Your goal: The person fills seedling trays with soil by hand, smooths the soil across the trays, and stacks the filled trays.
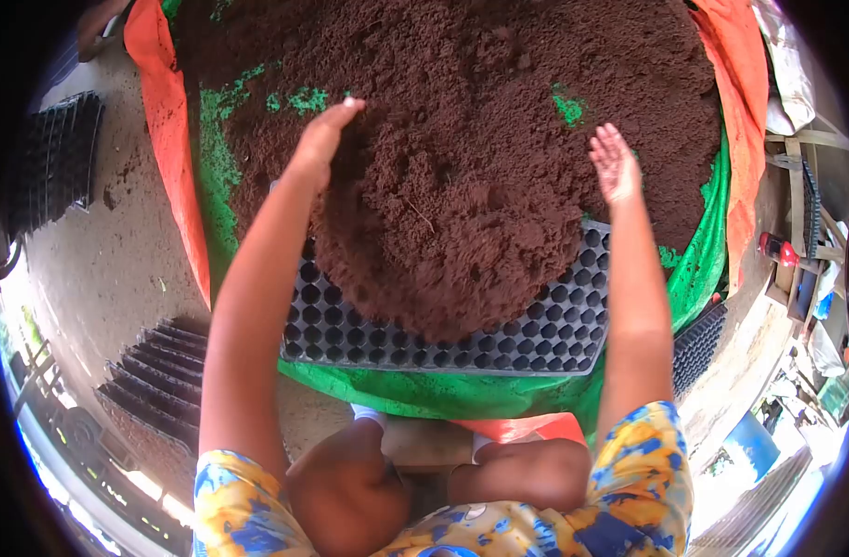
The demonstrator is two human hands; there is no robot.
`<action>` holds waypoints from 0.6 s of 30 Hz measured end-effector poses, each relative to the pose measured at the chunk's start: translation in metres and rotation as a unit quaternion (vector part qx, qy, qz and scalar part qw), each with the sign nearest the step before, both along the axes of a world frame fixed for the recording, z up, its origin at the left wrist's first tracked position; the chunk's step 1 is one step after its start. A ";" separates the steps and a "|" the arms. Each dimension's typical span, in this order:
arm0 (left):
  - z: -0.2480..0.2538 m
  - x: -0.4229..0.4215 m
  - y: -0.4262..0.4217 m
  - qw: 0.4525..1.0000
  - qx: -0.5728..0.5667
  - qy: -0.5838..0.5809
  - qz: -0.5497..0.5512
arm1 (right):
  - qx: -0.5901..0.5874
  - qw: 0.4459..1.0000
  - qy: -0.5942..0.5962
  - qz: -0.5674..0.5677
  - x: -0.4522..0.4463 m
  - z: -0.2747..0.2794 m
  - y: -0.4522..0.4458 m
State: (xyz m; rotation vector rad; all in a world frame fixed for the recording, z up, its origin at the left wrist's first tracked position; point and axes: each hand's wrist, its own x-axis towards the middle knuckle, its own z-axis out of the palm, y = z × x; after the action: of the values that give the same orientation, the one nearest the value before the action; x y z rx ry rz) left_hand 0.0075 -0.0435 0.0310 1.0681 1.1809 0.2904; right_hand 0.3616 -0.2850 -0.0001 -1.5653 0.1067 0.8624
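Note:
A heap of dark brown potting soil [443, 251] covers most of a black seedling tray [443, 357], whose round cells show bare along the near edge and both near corners. My left hand [322, 139] is over the soil at the heap's left side, fingers stretched forward, holding nothing that I can see. On the opposite side, my right hand [617, 167] is open beside the heap, palm turned inward and fingers extended. Whether either hand touches the soil is hard to tell. The tray's far part is buried from view.
Green sheeting [378, 390] with an orange border [169, 139] lies under the soil. Stacked black trays stand at the far left [58, 158], lower left [155, 381] and right [698, 348]. A red bottle [777, 249] is at the right. Part of another person's arm [98, 28] shows at upper left.

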 end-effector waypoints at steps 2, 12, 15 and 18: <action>0.006 0.011 -0.017 1.000 -0.024 -0.010 -0.011 | -0.032 0.984 -0.050 0.165 -0.050 -0.003 0.018; 0.075 -0.031 -0.089 0.955 0.102 0.021 -0.276 | 0.099 0.832 0.065 0.542 -0.146 0.101 0.000; 0.063 -0.107 -0.083 0.884 0.429 0.172 -0.061 | -0.181 0.710 -0.446 0.513 -0.099 0.078 -0.055; -0.015 -0.202 -0.094 0.955 0.181 0.224 0.073 | -0.289 0.621 -0.504 0.527 -0.088 0.050 -0.099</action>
State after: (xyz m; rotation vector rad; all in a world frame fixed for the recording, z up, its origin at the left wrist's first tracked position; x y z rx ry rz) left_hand -0.1947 -0.1380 0.0165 1.4179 1.6605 0.4036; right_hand 0.2737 -0.3844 0.0501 -2.5442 -1.6687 0.6398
